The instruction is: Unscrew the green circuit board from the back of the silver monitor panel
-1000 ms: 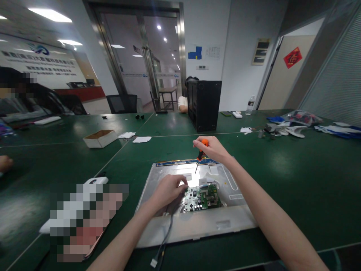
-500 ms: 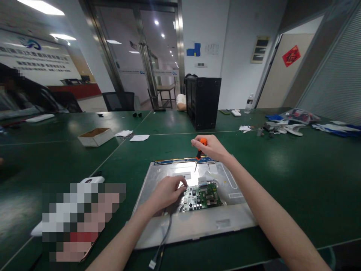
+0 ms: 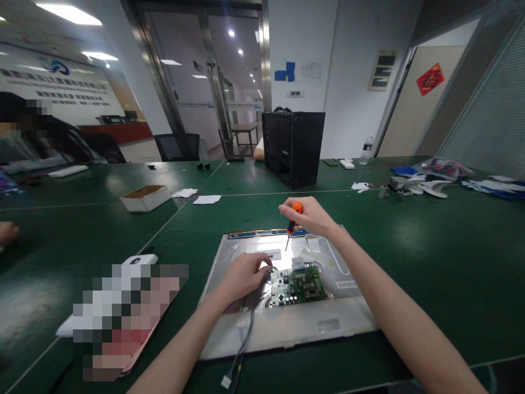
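Observation:
My right hand [image 3: 314, 213] is closed around the handle of an orange and black screwdriver [image 3: 291, 224]. Its thin shaft points down over the upper part of a silver metal display panel [image 3: 254, 244] lying flat. I cannot tell whether the tip touches the metal. My left hand [image 3: 248, 273] rests on the panel, thumb and fingers curled together at the upper left corner of a green circuit board [image 3: 301, 284]. What those fingertips pinch is too small to make out. Grey cables [image 3: 248, 334] with a white plug run from below that hand over the panel's front edge.
A black computer case [image 3: 293, 148] stands across the table, partly hiding a person's arm [image 3: 259, 150]. On the left lie a partly blurred-out phone-like thing [image 3: 141, 259], an open box [image 3: 145, 198] and another person's hand [image 3: 7, 234]. Clutter, including a plastic bag [image 3: 443, 168], lies far right.
The black case has turned, showing more of its left side. At the left edge another person's hand has come further into view. My hands and the screwdriver keep nearly the same pose.

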`<state>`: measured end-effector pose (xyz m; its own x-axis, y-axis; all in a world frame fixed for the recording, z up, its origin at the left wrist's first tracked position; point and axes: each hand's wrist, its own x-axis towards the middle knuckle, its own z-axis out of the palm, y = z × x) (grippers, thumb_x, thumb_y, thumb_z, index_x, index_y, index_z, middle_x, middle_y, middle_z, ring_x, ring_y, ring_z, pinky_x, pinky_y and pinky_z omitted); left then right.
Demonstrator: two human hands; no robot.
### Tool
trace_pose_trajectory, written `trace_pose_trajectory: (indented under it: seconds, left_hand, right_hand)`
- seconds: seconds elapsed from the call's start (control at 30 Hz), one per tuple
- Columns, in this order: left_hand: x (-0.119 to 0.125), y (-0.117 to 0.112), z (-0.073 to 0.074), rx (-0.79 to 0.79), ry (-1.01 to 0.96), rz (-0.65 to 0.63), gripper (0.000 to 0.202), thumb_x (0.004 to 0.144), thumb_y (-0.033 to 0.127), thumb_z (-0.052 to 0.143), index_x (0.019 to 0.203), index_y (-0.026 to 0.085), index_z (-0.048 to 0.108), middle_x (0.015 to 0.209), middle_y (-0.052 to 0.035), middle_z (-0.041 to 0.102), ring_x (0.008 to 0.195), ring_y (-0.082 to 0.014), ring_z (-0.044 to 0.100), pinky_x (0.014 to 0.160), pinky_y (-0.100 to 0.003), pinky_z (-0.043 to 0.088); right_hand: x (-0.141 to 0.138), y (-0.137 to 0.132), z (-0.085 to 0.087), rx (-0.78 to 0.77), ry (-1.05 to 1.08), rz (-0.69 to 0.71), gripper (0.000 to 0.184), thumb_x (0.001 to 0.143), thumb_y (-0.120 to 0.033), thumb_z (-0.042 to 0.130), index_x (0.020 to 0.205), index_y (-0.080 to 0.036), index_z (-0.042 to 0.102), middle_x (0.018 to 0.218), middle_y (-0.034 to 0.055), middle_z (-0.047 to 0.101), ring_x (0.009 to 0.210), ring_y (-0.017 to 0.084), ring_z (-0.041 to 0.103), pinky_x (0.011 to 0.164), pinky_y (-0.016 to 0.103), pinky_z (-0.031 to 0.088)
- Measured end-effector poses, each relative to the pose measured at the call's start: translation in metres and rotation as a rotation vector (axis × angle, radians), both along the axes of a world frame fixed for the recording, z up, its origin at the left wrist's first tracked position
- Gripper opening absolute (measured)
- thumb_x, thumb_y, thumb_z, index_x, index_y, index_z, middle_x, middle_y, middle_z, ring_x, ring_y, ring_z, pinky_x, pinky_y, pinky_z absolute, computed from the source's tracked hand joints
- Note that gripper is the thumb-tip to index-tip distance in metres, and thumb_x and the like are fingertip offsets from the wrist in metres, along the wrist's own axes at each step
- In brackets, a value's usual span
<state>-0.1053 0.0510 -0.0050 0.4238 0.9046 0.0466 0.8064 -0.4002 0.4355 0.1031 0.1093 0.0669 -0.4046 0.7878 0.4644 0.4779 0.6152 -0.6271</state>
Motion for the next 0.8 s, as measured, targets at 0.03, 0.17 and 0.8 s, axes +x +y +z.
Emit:
trace_pose_trajectory:
  seconds: [0.03,0.17,0.8]
  left_hand:
    - [0.000,0.000,0.000,-0.006,-0.002,0.000,0.025,0.085,0.030,0.047,0.089,0.021,0.069,0.072,-0.0031,0.066,0.069,-0.0193,0.057,0.066,-0.029,0.037]
    - [0.002,-0.001,0.001,-0.017,-0.002,-0.008,0.024,0.084,0.030,0.048,0.087,0.020,0.070,0.071,-0.0032,0.067,0.068,-0.0189,0.057,0.065,-0.028,0.037]
    - [0.004,-0.001,0.003,-0.064,-0.037,-0.011,0.021,0.080,0.029,0.052,0.086,0.020,0.070,0.061,0.0002,0.058,0.063,-0.0167,0.053,0.065,-0.027,0.038]
  right_hand:
    - [0.000,0.000,0.000,0.003,0.001,0.003,0.043,0.085,-0.054,0.046,0.069,-0.017,0.059,0.057,-0.0025,0.050,0.056,0.011,0.044,0.055,0.023,0.030]
    - [-0.001,-0.001,0.000,-0.003,0.000,0.011,0.042,0.086,-0.054,0.046,0.069,-0.017,0.058,0.057,-0.0030,0.049,0.055,0.011,0.043,0.054,0.023,0.029]
    - [-0.010,-0.015,0.007,-0.044,-0.077,0.082,0.040,0.086,-0.052,0.045,0.073,-0.018,0.059,0.060,-0.0016,0.055,0.054,0.010,0.047,0.053,0.023,0.028]
